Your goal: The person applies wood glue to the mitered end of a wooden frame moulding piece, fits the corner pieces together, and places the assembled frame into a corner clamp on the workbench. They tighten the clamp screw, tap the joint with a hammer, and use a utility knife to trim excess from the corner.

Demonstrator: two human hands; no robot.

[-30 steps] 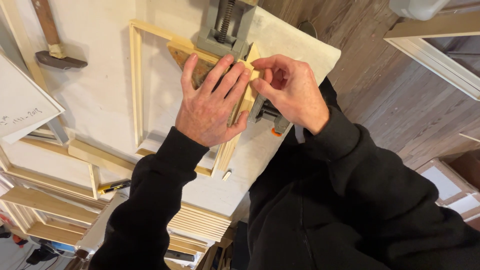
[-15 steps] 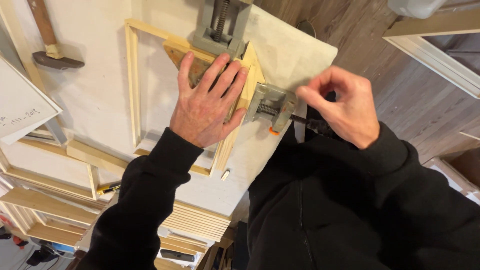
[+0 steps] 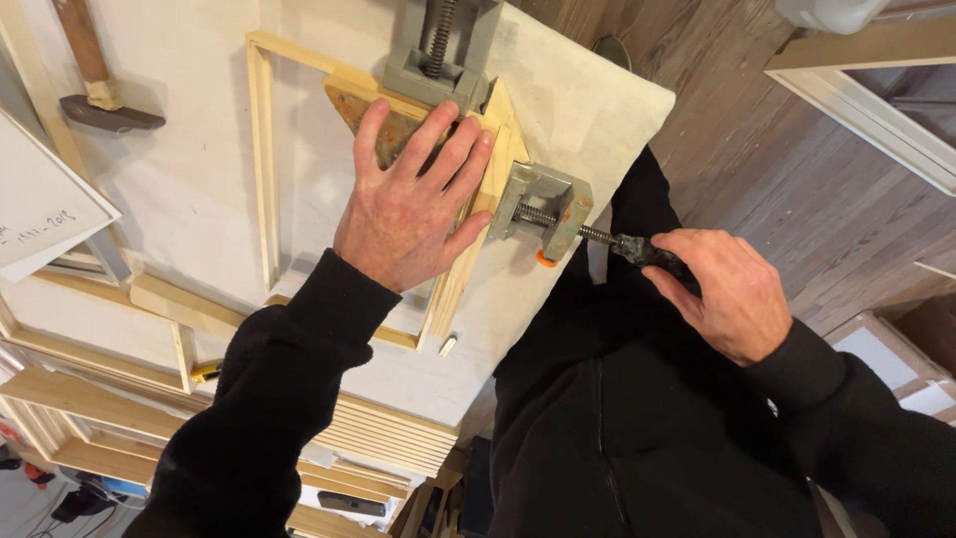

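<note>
A pale wooden frame (image 3: 261, 169) lies on a white cloth-covered table (image 3: 588, 110). Its near right corner sits in a grey metal corner clamp (image 3: 543, 204) with two screw arms. My left hand (image 3: 413, 199) lies flat, fingers spread, on the clamp's wooden base plate and the frame corner. My right hand (image 3: 722, 289) is off the table edge, fingers wrapped on the dark clamp screw handle (image 3: 642, 249). The second clamp arm (image 3: 438, 50) points toward the far side.
A hammer (image 3: 95, 90) lies at the far left on the table. Wooden bars and frame strips (image 3: 90, 389) are stacked at the left and below the table. White frames (image 3: 866, 90) stand on the wooden floor at the right.
My right hand pulled back from the frame corner to the right and took hold of the clamp's screw handle. My left hand stayed pressed on the corner.
</note>
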